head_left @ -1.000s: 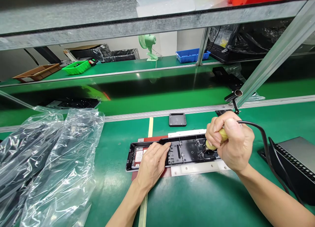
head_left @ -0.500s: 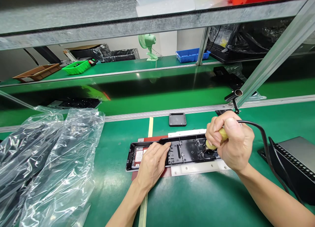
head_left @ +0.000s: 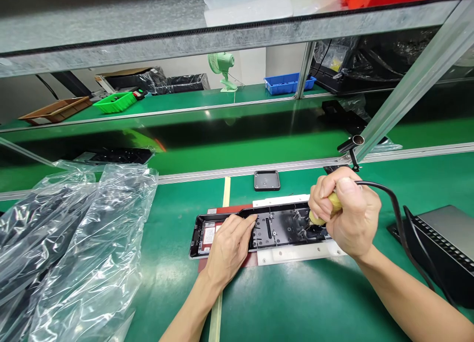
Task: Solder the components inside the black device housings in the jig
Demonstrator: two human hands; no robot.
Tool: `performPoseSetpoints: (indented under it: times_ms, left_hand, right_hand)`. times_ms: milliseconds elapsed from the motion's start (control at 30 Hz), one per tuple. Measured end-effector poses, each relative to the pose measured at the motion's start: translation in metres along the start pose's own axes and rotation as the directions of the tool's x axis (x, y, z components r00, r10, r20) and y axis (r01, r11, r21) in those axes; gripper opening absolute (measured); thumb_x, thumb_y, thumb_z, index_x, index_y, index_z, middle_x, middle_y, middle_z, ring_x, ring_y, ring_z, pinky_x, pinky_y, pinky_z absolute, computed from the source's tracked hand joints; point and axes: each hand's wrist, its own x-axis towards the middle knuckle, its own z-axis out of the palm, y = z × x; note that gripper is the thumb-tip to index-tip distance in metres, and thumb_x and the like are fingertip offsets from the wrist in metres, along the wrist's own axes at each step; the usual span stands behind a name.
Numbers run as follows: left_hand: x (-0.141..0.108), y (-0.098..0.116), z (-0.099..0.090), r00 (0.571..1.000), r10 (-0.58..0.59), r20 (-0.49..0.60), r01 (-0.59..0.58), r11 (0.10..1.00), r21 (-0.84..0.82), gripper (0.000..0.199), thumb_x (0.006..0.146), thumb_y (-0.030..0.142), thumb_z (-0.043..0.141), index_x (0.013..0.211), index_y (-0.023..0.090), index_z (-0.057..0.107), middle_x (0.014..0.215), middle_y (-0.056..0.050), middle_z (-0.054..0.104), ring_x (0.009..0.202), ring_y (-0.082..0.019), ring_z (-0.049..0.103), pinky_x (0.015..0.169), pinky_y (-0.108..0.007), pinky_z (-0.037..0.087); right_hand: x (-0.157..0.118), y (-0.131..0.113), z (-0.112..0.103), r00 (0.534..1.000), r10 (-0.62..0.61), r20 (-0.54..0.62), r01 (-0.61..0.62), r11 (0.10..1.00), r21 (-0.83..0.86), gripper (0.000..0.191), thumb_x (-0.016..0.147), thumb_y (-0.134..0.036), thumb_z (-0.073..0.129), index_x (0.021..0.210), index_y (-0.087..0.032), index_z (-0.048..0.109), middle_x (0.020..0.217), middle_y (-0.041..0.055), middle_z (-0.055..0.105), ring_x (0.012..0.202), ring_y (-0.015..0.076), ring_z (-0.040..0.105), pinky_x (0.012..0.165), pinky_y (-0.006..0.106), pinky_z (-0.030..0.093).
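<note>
A long black plastic housing [head_left: 281, 228] lies open side up, its inside studded with small posts and a slot. Over its left half rests my left hand [head_left: 230, 243], fingers close together, pressing and holding it down; the thumb is hard to make out. My right hand [head_left: 350, 216] is closed around the yellow handle of a corded soldering iron [head_left: 333, 206]. Its handle slants down to the left into the right part of the housing; the tip shows poorly against the black plastic. White strips [head_left: 296, 253] with screws flank the housing, above a reddish base [head_left: 252, 259].
A small black tray-like cover [head_left: 267, 180] lies behind the housing. Clear plastic bags [head_left: 92, 243] with dark parts cover the left side. At right are the black cord [head_left: 398, 218] and a dark metal part [head_left: 440, 243]. A metal post [head_left: 407, 80] and shelf edge [head_left: 229, 38] stand ahead.
Almost nothing differs. My right hand has shifted very slightly to the left with the soldering iron; my left hand and the housing stay in place.
</note>
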Motion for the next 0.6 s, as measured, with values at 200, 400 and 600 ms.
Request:
performPoseSetpoints:
  times_ms: [200,400,600]
  left_hand:
    - [0.000,0.000,0.001,1.000,-0.001,-0.005,0.001,1.000,0.010,0.034,0.105,0.010,0.054,0.137,0.018,0.064,0.089,-0.006,0.067,0.083,-0.020,0.059,0.078,-0.037,0.054]
    - [0.000,0.001,-0.002,0.999,0.026,-0.045,-0.025,1.000,0.015,0.036,0.103,0.008,0.054,0.136,0.019,0.066,0.088,-0.006,0.069,0.083,-0.020,0.060,0.078,-0.036,0.054]
    - [0.016,0.022,-0.005,0.987,0.054,-0.152,-0.061,0.997,-0.045,0.038,0.103,0.006,0.055,0.134,0.022,0.067,0.093,-0.006,0.072,0.087,-0.019,0.062,0.081,-0.035,0.054]
  right_hand:
    - [0.000,0.000,0.000,1.000,-0.001,0.007,0.001,1.000,-0.001,0.036,0.100,-0.043,0.064,0.073,-0.020,0.059,0.053,-0.0048,0.042,0.041,0.0086,0.036,0.037,0.021,0.027]
    - [-0.001,0.004,-0.001,1.000,0.013,0.023,-0.014,0.999,0.034,0.031,0.100,-0.045,0.064,0.081,-0.022,0.058,0.053,-0.0071,0.042,0.041,0.0079,0.035,0.036,0.018,0.027]
    - [-0.002,0.008,-0.003,0.998,-0.028,0.051,0.025,0.999,0.045,0.028,0.105,-0.050,0.056,0.097,-0.023,0.060,0.055,-0.0077,0.044,0.042,0.0080,0.036,0.037,0.018,0.029]
